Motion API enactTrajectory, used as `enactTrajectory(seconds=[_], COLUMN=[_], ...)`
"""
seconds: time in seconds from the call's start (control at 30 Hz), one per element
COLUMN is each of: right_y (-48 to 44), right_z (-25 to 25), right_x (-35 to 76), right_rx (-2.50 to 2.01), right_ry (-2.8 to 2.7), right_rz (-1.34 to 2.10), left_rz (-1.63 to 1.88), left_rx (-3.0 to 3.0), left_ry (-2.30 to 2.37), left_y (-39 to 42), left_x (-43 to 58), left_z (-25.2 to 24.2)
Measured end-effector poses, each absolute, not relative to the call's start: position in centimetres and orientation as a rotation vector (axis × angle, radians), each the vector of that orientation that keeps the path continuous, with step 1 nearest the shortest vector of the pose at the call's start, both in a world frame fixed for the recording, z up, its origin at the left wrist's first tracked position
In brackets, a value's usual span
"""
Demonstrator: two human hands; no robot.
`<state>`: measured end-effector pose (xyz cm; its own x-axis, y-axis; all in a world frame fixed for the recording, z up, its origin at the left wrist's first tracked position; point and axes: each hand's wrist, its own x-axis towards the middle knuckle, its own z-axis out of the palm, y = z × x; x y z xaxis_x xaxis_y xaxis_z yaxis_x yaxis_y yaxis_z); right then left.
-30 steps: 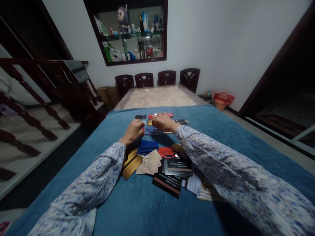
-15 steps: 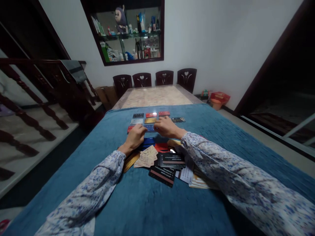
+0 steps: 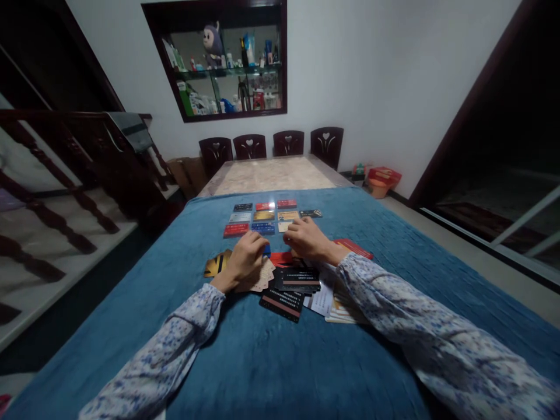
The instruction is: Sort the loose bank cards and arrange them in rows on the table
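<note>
In the head view, loose cards (image 3: pixel 301 280) are heaped on a blue cloth (image 3: pixel 236 350) spread over the counter (image 3: pixel 271 175); laid-out cards (image 3: pixel 263 216) are set in rows beyond. The left hand (image 3: pixel 247 255) and right hand (image 3: pixel 308 239) are held at the heap, fingers bent in; whether a card is pinched cannot be told. Light, stiff, slippery cards can be guessed, best picked up by the edges.

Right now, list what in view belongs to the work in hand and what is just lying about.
In hand: rows of cards; loose, overlapping cards; blue cloth beneath them.

Lying about: plush toy; chairs; cardboard box; orange bin.
</note>
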<state>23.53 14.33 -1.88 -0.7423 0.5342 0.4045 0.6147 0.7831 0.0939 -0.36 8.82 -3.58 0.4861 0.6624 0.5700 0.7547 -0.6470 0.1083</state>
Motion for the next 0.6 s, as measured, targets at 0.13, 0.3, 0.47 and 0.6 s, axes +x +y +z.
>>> enactTrajectory(seconds=[0.13, 0.3, 0.47, 0.6], right_y=[13.1, 11.7, 10.4, 9.3], right_z=[-2.5, -3.5, -3.9, -3.8], right_x=[24.8, 26.1, 26.7, 27.2], right_rx=[-0.846, -0.811, -0.815, -0.8], right_ry=[-2.593, -2.523, -2.484, -2.507], right_rz=[-0.361, -0.418, -0.398, -0.34], left_rz=[-0.859, -0.887, -0.865, -0.862], left_rx=[-2.617, -2.612, -2.63, -2.677], left_ry=[-1.229, -1.199, -1.136, -1.095], left_y=[7.5, 6.3, 5.2, 4.5], left_x=[0.3, 1.2, 2.1, 2.7], left_z=[-3.2, -3.3, -3.4, -3.4])
